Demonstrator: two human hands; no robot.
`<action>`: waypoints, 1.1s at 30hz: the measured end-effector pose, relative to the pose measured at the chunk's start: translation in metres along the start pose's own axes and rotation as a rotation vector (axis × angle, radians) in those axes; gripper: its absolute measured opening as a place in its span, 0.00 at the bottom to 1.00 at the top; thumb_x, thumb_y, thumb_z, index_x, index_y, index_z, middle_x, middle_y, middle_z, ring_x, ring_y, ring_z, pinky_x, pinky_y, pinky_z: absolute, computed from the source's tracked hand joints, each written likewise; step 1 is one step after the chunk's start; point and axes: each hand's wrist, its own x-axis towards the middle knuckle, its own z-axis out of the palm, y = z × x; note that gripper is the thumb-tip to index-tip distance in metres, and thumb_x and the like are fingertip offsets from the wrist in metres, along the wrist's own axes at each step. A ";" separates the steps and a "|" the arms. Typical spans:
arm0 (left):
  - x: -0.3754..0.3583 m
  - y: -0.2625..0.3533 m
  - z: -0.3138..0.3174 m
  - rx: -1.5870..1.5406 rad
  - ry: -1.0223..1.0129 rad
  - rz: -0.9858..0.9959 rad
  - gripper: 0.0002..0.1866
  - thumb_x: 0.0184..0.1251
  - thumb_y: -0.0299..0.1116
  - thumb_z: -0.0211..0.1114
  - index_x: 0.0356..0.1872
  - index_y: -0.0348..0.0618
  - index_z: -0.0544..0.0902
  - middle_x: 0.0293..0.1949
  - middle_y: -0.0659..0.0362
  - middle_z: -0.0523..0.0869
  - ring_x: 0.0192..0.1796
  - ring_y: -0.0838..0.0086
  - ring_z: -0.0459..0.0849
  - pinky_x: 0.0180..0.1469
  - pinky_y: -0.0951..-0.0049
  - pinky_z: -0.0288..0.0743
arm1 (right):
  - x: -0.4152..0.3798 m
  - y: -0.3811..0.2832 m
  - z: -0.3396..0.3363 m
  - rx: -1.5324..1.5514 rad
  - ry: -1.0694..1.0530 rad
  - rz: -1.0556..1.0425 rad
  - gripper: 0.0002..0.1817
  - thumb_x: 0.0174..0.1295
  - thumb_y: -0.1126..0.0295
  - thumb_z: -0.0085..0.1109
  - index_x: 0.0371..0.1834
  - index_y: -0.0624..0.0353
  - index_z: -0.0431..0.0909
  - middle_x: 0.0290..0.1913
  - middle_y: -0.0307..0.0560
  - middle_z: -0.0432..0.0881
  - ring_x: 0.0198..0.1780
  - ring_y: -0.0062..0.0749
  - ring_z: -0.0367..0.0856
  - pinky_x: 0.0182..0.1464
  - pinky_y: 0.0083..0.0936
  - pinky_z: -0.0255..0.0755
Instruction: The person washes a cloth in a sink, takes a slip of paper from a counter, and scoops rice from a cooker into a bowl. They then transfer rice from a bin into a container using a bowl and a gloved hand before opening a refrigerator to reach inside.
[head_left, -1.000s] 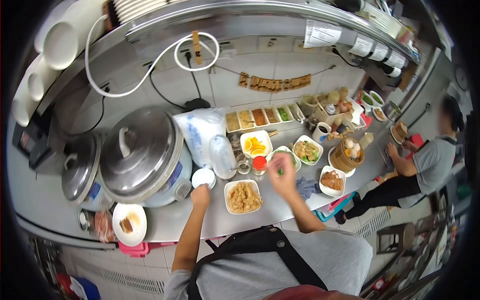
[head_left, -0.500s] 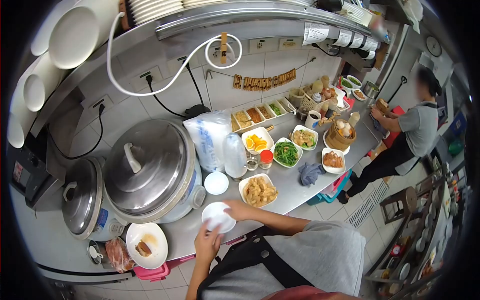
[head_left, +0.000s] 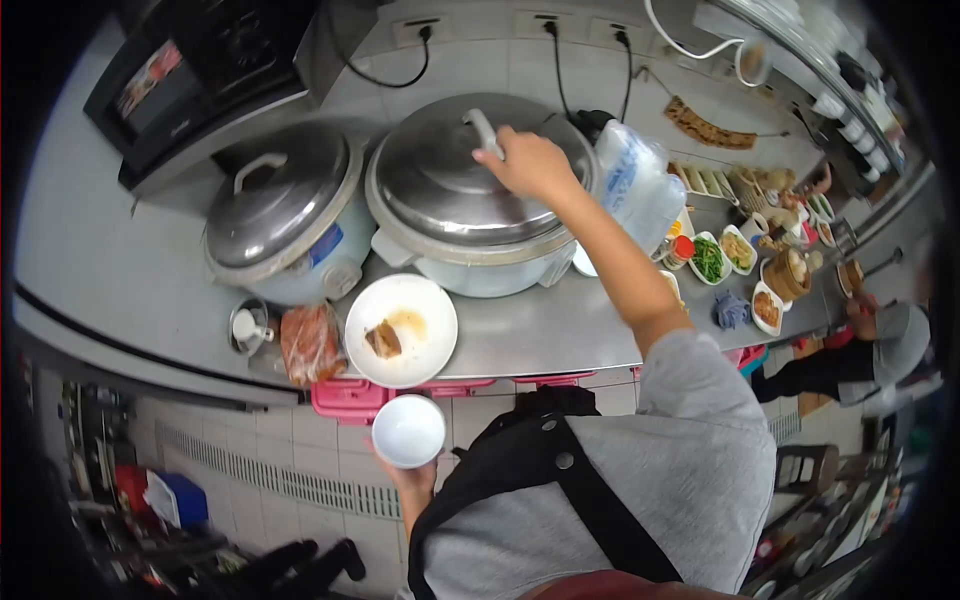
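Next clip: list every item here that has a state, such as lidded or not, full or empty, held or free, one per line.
Large rice cooker: lid on, right hand gripping its handle.
Small rice cooker: lid on, untouched.
White bowl: empty, held by left hand below counter level.
White plate: on counter, holding a food scrap and sauce.
Plastic bag: upright beside the large cooker.

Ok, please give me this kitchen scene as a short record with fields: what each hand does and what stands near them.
left hand: holds a small white bowl, empty, below the counter edge
right hand: grips the handle on the lid of the large rice cooker
lid: closed on the cooker
beside it: a smaller cooker, lid on
counter: white plate with a food piece and sauce
far right: another person at the counter
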 end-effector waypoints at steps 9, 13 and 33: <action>0.035 0.054 0.059 0.234 0.125 0.253 0.37 0.55 0.69 0.36 0.57 0.52 0.66 0.55 0.61 0.72 0.56 0.62 0.70 0.45 0.55 0.70 | 0.085 0.009 0.060 -0.359 -0.092 0.017 0.10 0.47 0.68 0.53 0.32 0.56 0.81 0.34 0.45 0.82 0.38 0.35 0.81 0.32 0.30 0.73; 0.058 0.076 0.083 0.255 0.077 0.279 0.37 0.55 0.69 0.36 0.57 0.52 0.66 0.55 0.62 0.72 0.56 0.62 0.70 0.46 0.56 0.69 | 0.075 0.007 0.045 -0.315 -0.167 -0.001 0.12 0.50 0.66 0.50 0.32 0.61 0.79 0.31 0.49 0.81 0.34 0.38 0.81 0.31 0.31 0.73; 0.059 0.188 -0.123 -0.085 0.447 0.490 0.36 0.57 0.69 0.36 0.55 0.52 0.66 0.47 0.59 0.76 0.40 0.63 0.79 0.22 0.64 0.75 | 0.244 -0.247 0.213 -0.200 0.107 -0.343 0.19 0.54 0.58 0.42 0.32 0.60 0.80 0.37 0.56 0.80 0.41 0.49 0.78 0.45 0.41 0.70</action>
